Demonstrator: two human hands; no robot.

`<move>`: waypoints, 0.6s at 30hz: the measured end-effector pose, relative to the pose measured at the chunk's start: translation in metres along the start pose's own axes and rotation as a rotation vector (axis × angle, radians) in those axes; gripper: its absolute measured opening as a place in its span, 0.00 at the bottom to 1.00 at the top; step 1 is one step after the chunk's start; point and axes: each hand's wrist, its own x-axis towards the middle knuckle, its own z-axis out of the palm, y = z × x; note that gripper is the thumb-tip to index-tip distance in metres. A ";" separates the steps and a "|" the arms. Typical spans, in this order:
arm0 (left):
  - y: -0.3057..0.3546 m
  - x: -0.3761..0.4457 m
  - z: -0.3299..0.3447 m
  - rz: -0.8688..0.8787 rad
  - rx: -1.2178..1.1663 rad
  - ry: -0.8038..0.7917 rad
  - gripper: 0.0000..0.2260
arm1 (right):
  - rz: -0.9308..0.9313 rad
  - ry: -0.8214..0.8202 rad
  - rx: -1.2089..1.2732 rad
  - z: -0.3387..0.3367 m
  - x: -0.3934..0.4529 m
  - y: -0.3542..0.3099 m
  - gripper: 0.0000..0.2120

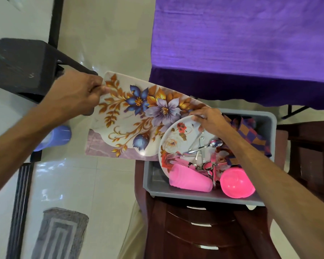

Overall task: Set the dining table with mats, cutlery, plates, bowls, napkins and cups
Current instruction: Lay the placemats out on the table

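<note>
Head view: my left grip [77, 92] is pinching the mat's [138, 116] far corner, holding it over the tub's [267, 124] edge, while my right grip [209, 120] is clasping the plate's [178, 141] rim inside.

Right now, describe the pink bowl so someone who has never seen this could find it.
Look in the grey tub on the dark wooden chair, below the purple table. The pink bowl sits in its near right corner, round and dome-like, unlike the pink cup lying on its side beside it.
</note>
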 end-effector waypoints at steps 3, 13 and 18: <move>-0.001 -0.006 -0.014 -0.024 -0.068 -0.008 0.18 | -0.015 0.010 -0.013 0.003 0.002 0.000 0.11; -0.013 -0.031 -0.080 0.071 -0.003 0.116 0.17 | -0.011 0.016 -0.118 0.018 0.011 -0.017 0.10; -0.032 -0.044 -0.095 0.040 -0.018 0.185 0.19 | -0.038 0.067 -0.219 0.034 0.010 -0.026 0.13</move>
